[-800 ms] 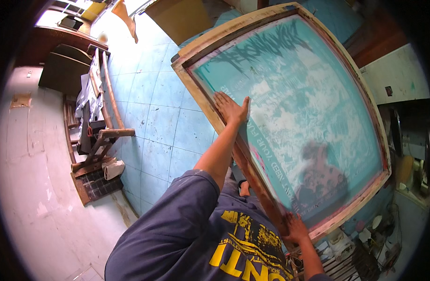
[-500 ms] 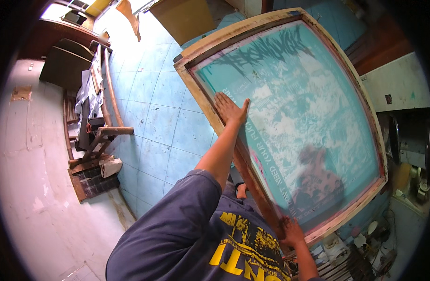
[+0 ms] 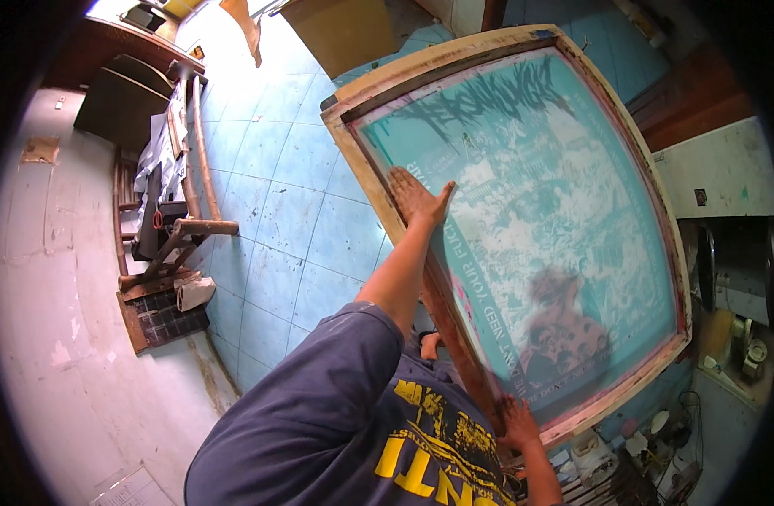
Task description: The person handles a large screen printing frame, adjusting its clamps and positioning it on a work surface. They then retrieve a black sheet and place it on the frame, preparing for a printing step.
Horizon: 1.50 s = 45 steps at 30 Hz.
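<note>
A large screen printing frame (image 3: 444, 309) with wooden rails stands tilted in front of me, its turquoise mesh carrying a pale, detailed stencil with lettering along the edges. My left hand (image 3: 416, 198) lies flat on the mesh beside the near left rail, fingers stretched out and thumb apart. At the lower corner, my right hand (image 3: 519, 426) grips the rail, with fingertips over its inner edge; part of its thumb and palm is hidden. A faint dark silhouette shows on the lower part of the mesh.
Blue floor tiles (image 3: 277, 228) spread to the left. A wooden rack (image 3: 203, 152) with dark and white sheets stands by the pale wall (image 3: 58, 295). A brown board (image 3: 340, 38) is at the back. Clutter and cables (image 3: 657, 447) lie at the lower right.
The frame has shifted and tilted slightly, its far edge now lower in view. My right hand has moved a little left with it; the left hand keeps its place on the mesh.
</note>
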Motion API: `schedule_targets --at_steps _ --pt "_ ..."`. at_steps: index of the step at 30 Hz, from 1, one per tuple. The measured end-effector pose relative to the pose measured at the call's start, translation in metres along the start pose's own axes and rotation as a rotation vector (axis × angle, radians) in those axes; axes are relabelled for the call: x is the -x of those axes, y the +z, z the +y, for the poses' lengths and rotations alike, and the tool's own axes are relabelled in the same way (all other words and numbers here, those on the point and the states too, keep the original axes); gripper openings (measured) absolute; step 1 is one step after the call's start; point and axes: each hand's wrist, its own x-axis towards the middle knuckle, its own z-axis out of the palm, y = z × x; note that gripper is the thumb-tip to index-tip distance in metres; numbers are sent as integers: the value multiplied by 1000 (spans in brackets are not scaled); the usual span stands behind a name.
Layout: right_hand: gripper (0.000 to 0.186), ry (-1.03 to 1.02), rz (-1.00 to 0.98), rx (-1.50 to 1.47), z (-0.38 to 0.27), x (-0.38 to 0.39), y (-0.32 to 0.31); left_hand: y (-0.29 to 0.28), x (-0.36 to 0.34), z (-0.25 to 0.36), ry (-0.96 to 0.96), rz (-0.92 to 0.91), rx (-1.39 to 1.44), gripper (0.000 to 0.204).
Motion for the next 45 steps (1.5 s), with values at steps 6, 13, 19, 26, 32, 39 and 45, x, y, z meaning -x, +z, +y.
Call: schedule_targets --at_steps 6,13,19,26,32,39,45 --pt "121 -2 1 95 -2 0 -3 -1 0 5 -43 23 22 131" --pt "118 5 -16 25 -1 0 -2 0 -4 -6 -8 -30 34 134" --pt "119 -8 -16 -13 1 -1 -2 -13 0 -5 87 -75 -95 138" --pt "121 -2 -49 46 2 0 0 -19 2 0 101 -97 -130 137" --pt "122 14 -41 -84 0 0 0 -18 2 2 90 -96 -116 136" --pt "117 22 3 133 -12 1 -9 -12 -8 -9 72 -115 -146 137" --pt "108 73 -47 -2 -18 7 -19 -32 -22 -7 227 -236 -348 125"
